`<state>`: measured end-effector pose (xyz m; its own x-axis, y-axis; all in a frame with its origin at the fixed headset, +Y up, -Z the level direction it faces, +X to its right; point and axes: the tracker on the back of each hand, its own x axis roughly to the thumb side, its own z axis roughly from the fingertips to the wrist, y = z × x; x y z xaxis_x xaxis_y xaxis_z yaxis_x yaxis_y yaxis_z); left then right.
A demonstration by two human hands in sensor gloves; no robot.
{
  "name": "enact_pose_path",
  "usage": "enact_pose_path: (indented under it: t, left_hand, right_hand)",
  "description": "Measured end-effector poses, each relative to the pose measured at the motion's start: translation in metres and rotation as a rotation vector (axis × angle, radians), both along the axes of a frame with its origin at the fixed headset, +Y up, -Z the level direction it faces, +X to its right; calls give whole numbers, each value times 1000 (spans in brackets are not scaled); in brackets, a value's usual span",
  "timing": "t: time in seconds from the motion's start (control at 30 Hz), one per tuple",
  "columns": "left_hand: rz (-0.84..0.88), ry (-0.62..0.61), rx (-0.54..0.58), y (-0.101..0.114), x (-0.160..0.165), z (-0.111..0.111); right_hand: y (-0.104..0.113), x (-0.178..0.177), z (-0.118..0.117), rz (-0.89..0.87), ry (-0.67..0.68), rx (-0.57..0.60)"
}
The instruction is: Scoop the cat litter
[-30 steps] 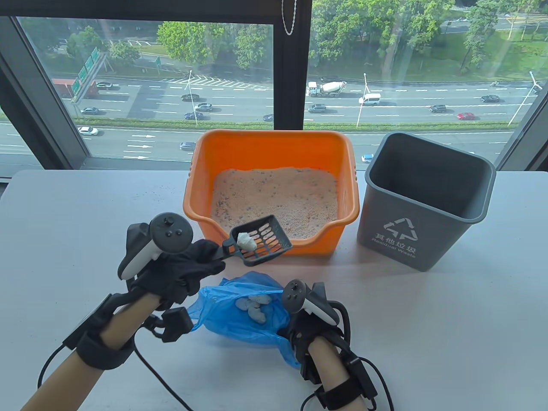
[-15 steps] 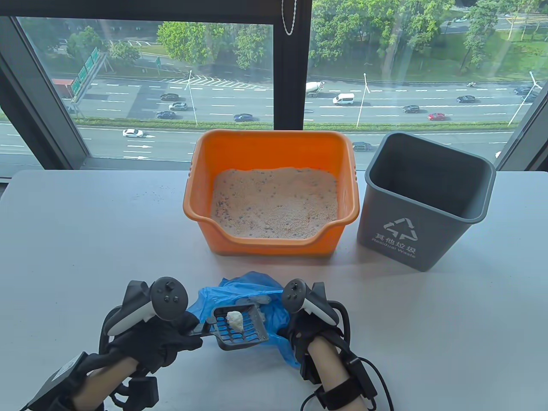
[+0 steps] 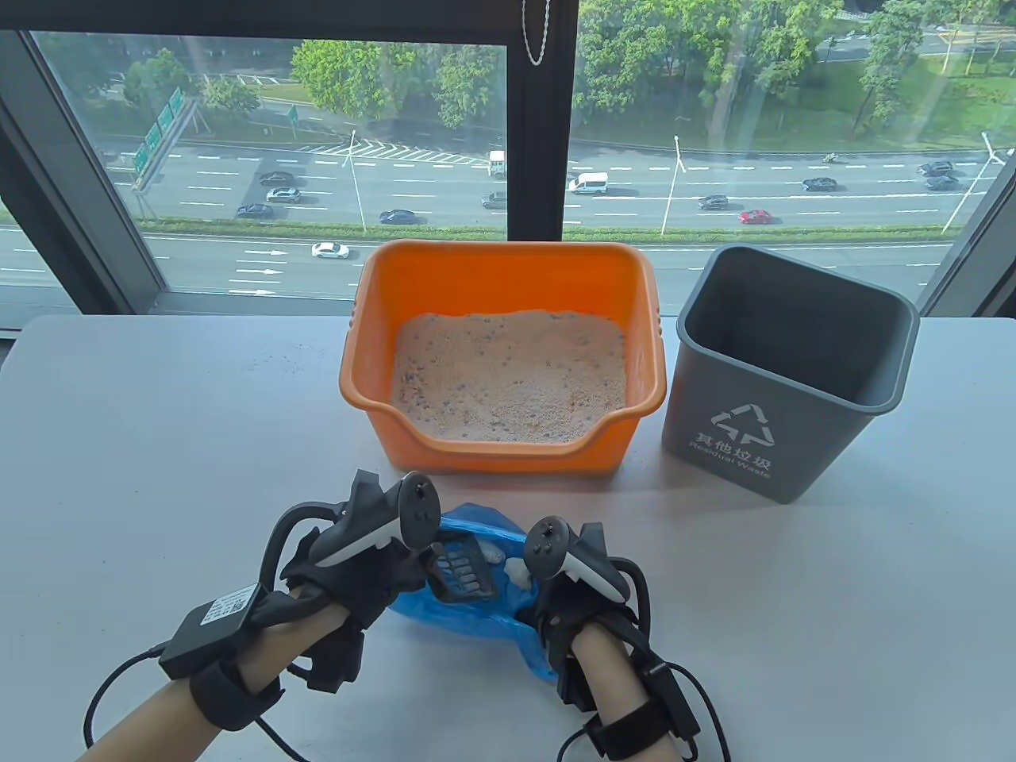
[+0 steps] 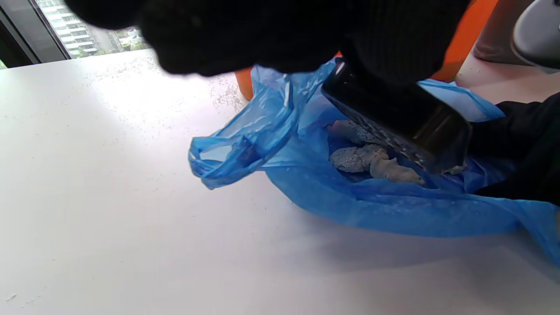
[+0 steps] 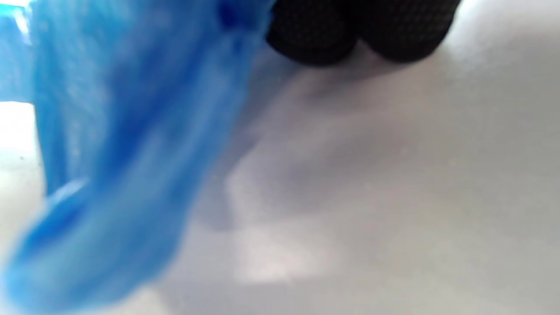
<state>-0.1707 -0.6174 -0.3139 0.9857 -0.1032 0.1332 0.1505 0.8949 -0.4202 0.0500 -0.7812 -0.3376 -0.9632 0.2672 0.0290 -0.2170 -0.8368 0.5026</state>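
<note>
An orange litter box (image 3: 367, 373) holds pale litter (image 3: 508, 373) at the table's middle. My left hand (image 3: 373, 579) grips the handle of a black slotted scoop (image 3: 464, 573), tipped mouth-down into a blue plastic bag (image 3: 476, 623) in front of the box. The scoop also shows in the left wrist view (image 4: 407, 122), over grey-white clumps (image 4: 372, 162) lying in the bag (image 4: 350, 201). My right hand (image 3: 556, 611) holds the bag's right edge open; the right wrist view shows the blurred bag (image 5: 109, 175) by its fingers (image 5: 358, 30).
A grey waste bin (image 3: 778, 373) with a recycling mark stands right of the litter box. Fine litter grains speckle the white table (image 4: 131, 87) left of the box. A window runs behind the table's far edge.
My left hand carried the scoop with a white clump from the litter box rim back to the bag, then tipped it over. The clump has left the scoop. My right hand stayed.
</note>
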Motion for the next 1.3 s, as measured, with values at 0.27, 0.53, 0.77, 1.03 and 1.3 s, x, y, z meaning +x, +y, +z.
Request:
enact_pose_path:
  t: [0.27,0.53,0.77,1.03,1.3]
  left_hand:
    - [399,81,-99,16,-78,29]
    - [743,313,88,13,-176,32]
    - [636,743,85,-59,-237,-8]
    - [382,962,45,-116,-258,-26]
    - [61,957,109,-137,-247,-28]
  right_hand:
    - [0,1,0,5,-2,-4]
    - [0,2,0,7,-7,-11]
    - [1,2,0,10,2,-13]
    - [21,11,8,-109,5,-5]
    - [55,41,22,-296,-31,-2]
